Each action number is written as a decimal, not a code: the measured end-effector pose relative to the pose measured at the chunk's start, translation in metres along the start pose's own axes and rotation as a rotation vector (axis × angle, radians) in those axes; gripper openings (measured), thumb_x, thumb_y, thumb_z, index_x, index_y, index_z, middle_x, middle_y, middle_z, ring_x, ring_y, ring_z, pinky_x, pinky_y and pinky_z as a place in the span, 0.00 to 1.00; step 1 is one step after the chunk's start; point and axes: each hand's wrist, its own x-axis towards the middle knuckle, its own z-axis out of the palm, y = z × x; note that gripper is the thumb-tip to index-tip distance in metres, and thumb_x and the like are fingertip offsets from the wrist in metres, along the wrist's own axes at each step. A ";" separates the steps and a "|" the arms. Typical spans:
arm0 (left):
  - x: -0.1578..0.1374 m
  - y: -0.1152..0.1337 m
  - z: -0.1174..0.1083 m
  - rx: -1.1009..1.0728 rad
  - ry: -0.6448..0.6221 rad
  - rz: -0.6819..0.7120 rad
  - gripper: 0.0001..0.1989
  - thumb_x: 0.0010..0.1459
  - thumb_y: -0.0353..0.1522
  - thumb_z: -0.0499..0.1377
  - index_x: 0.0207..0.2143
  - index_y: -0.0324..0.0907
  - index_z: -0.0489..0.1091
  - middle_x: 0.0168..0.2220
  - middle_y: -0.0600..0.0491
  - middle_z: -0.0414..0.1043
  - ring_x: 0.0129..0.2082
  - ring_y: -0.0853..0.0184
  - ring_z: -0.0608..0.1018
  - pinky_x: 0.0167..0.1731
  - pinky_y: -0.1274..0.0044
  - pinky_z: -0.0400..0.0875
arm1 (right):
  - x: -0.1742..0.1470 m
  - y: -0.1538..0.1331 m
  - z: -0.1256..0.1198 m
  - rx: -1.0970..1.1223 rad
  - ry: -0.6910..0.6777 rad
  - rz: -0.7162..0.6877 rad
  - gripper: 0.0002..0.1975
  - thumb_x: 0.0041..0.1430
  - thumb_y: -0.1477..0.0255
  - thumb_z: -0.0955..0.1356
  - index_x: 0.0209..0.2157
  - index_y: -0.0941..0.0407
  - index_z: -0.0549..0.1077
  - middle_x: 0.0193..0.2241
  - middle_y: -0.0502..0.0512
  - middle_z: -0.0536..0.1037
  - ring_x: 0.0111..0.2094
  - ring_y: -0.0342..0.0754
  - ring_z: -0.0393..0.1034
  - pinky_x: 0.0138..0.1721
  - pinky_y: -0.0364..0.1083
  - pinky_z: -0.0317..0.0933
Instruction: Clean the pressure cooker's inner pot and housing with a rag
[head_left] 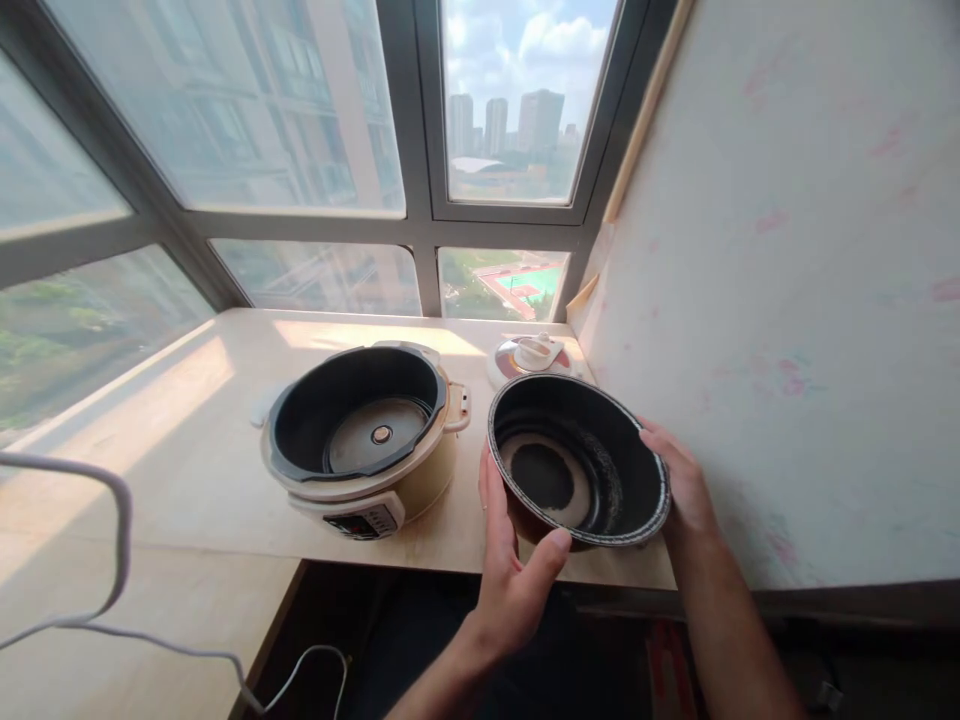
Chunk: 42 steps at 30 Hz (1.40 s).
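Observation:
Between my two hands is a black inner pot [611, 440] with a worn, pale ring on its bottom, tilted toward me. My left hand [517, 560] wraps its near left side, thumb by the rim. On the right side, my right hand [681, 480] grips the pot's wall, with part of the fingers hidden behind it. To the left stands the electric pressure cooker [427, 480], lidless, its dark cavity showing a heating plate with a round centre button. Behind the pot lies the white lid [534, 355] with a knob on top, partly covered by the pot.
The pale wooden counter [217, 480] runs beneath a large window [420, 230]. A patterned wall [795, 330] rises close on the right. A grey cable [120, 540] loops across the lower left, over the counter's edge.

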 end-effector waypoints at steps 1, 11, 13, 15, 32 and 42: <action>-0.005 -0.002 -0.003 0.020 -0.003 -0.020 0.47 0.64 0.40 0.61 0.75 0.49 0.35 0.77 0.50 0.27 0.75 0.54 0.33 0.72 0.59 0.31 | 0.001 0.006 -0.001 -0.008 0.000 0.033 0.19 0.51 0.63 0.75 0.45 0.52 0.81 0.40 0.53 0.86 0.45 0.58 0.81 0.45 0.51 0.75; -0.031 -0.021 -0.021 0.078 -0.062 -0.117 0.50 0.61 0.39 0.63 0.75 0.51 0.34 0.77 0.52 0.25 0.75 0.51 0.31 0.71 0.56 0.30 | 0.005 0.043 -0.011 -0.068 0.000 0.161 0.21 0.48 0.60 0.77 0.44 0.50 0.81 0.40 0.51 0.86 0.46 0.60 0.80 0.44 0.53 0.75; -0.028 -0.028 -0.022 0.039 -0.038 -0.128 0.50 0.61 0.40 0.63 0.75 0.50 0.36 0.77 0.51 0.26 0.75 0.52 0.32 0.71 0.57 0.30 | 0.007 0.046 -0.010 -0.062 -0.001 0.174 0.21 0.46 0.60 0.78 0.43 0.51 0.81 0.39 0.51 0.86 0.46 0.61 0.80 0.44 0.54 0.75; -0.022 -0.035 -0.024 -0.011 -0.021 -0.126 0.49 0.60 0.40 0.63 0.75 0.49 0.38 0.77 0.50 0.28 0.75 0.54 0.32 0.72 0.59 0.30 | 0.011 0.049 -0.008 -0.062 0.008 0.171 0.22 0.44 0.61 0.78 0.42 0.52 0.81 0.38 0.52 0.86 0.46 0.62 0.80 0.44 0.54 0.75; -0.041 -0.052 -0.041 -0.037 0.112 -0.101 0.47 0.60 0.41 0.64 0.74 0.50 0.43 0.76 0.50 0.37 0.75 0.50 0.40 0.72 0.59 0.41 | 0.000 0.052 0.012 -0.123 -0.058 0.142 0.22 0.45 0.59 0.78 0.44 0.49 0.81 0.41 0.50 0.85 0.49 0.62 0.79 0.48 0.55 0.73; -0.065 -0.062 -0.046 -0.062 0.143 -0.100 0.47 0.59 0.39 0.64 0.74 0.53 0.43 0.77 0.53 0.36 0.75 0.51 0.40 0.72 0.59 0.42 | -0.017 0.059 0.013 -0.077 -0.032 0.203 0.25 0.44 0.60 0.79 0.46 0.49 0.80 0.42 0.55 0.85 0.48 0.64 0.79 0.47 0.58 0.73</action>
